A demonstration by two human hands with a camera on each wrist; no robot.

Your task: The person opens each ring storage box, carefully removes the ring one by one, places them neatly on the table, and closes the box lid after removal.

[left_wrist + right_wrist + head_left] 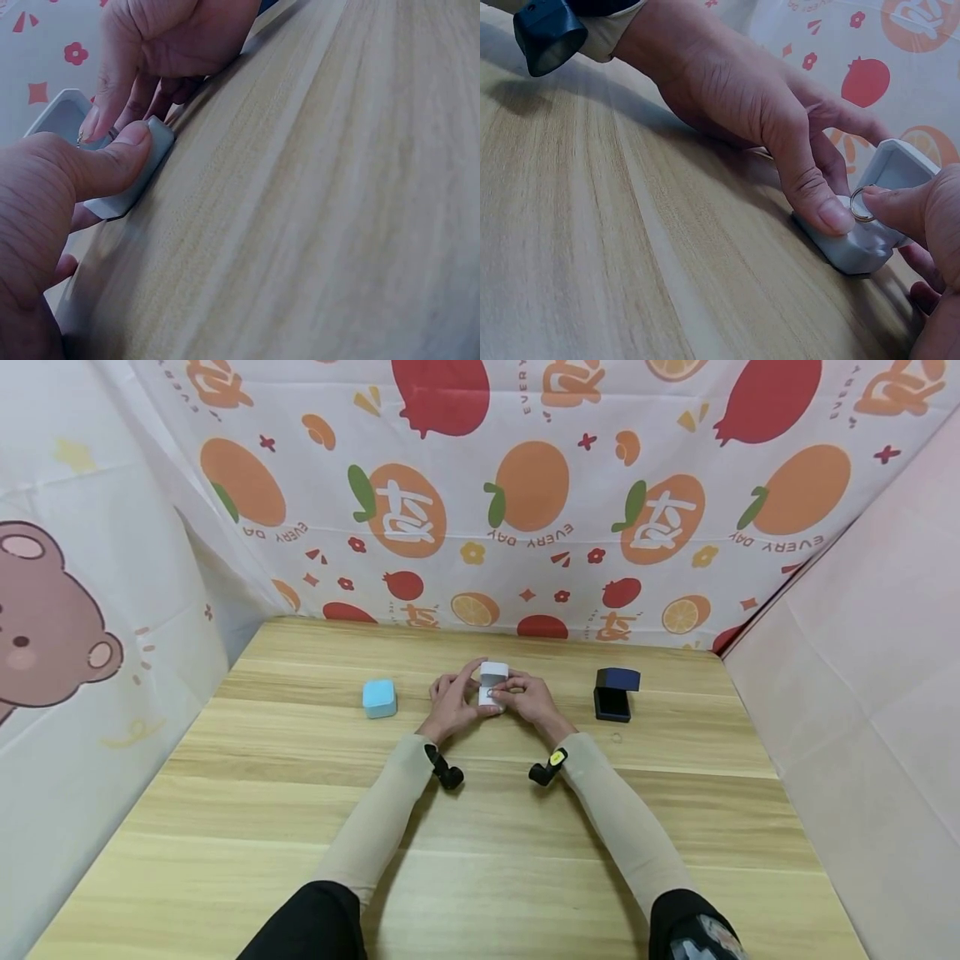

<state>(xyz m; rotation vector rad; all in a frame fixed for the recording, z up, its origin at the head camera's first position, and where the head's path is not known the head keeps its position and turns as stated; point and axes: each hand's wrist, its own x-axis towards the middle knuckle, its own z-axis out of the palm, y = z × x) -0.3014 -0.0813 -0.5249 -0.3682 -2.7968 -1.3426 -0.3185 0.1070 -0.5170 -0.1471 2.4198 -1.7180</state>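
A small white ring box [493,672] stands with its lid raised between both hands, on the wooden table. My left hand [452,703] grips the box, its thumb on the front of the base [853,259] and fingers reaching round toward the lid. From the other side my right hand [528,697] pinches a thin gold-coloured ring [853,207] over the inside of the base. Thumb and fingertip cover part of the ring. In the left wrist view the right thumb [94,124] reaches into the box beside the left thumb [124,161].
To the left a light blue box [379,699] sits closed. On the right stands a dark box [612,704] with its navy lid raised. A fruit-print cloth [465,518] hangs behind the wooden table [480,877], and pale cloth walls flank both sides.
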